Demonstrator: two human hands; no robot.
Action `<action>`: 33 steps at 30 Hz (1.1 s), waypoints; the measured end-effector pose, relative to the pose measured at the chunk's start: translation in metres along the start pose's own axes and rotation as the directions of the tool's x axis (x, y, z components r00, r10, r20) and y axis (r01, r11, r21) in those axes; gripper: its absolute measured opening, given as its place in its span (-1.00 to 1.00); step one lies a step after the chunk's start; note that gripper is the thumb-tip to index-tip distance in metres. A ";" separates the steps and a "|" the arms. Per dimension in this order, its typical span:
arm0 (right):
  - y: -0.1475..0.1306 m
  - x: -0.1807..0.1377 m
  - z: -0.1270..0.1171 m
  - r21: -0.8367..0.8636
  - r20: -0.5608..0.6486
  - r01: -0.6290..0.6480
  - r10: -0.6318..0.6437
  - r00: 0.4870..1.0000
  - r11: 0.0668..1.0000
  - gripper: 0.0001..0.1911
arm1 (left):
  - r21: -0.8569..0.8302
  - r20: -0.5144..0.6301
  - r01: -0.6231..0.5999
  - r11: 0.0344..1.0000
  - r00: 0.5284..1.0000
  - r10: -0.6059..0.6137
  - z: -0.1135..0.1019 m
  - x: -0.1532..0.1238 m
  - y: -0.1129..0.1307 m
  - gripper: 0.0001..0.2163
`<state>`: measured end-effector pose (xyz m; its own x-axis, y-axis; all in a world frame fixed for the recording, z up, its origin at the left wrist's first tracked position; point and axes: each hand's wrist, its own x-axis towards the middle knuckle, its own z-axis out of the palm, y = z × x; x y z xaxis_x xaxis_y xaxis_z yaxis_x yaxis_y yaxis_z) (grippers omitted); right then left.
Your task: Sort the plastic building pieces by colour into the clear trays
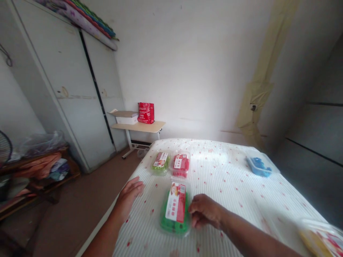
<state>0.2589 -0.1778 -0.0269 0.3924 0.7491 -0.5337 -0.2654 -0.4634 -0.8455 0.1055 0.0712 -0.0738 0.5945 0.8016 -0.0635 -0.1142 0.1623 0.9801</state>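
Note:
A clear plastic container with green contents and a red-and-white label lies on the striped cover in front of me. Curled at its right edge, the fingers of my right hand pinch the rim. My left hand is open over the cover to the left, apart from the container, fingers stretched forward. Just beyond stand two more labelled clear containers: one with light green contents and one with red contents. What exactly the containers hold is too blurred to tell.
A container with blue pieces sits at the far right of the cover, and one with yellow contents at the near right corner. Behind, a small table bears a red bag and a white box.

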 end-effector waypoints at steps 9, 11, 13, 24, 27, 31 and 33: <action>-0.022 0.056 0.073 0.113 0.076 0.011 -0.019 0.997 0.994 -0.90 | -0.122 0.050 0.058 0.991 0.997 -0.052 -0.012 0.003 -0.003 -0.56; -0.026 0.060 0.079 0.101 0.065 0.002 -0.009 0.998 0.995 -0.91 | -0.142 0.072 0.071 0.987 0.996 -0.061 -0.014 0.003 -0.004 -0.58; -0.030 0.061 0.083 0.090 0.051 -0.003 -0.002 0.999 0.996 -0.91 | -0.178 0.086 0.062 0.982 0.995 -0.047 -0.016 0.003 -0.004 -0.60; -0.027 0.055 0.079 0.059 0.018 0.068 -0.069 0.997 0.996 -0.89 | -0.077 0.101 0.052 0.996 0.994 -0.044 -0.021 0.002 0.000 -0.58; -0.024 0.023 0.065 -0.024 0.034 0.138 -0.137 0.990 0.990 -0.85 | -0.039 0.076 0.092 0.995 0.993 -0.089 -0.020 0.002 0.002 -0.55; -0.021 -0.062 0.006 -0.294 0.028 0.362 -0.370 0.929 0.885 -0.80 | -0.033 0.074 0.159 0.987 0.985 -0.156 -0.020 0.005 0.001 -0.56; -0.014 -0.111 -0.047 -0.575 -0.141 0.336 -0.495 0.857 0.746 -0.81 | -0.035 0.083 0.167 0.985 0.983 -0.164 -0.021 0.007 0.001 -0.57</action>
<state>0.2608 -0.2771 0.0439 0.5922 0.8048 -0.0415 0.4399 -0.3660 -0.8201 0.0924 0.0888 -0.0776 0.6694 0.7133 -0.2076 -0.0406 0.3142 0.9485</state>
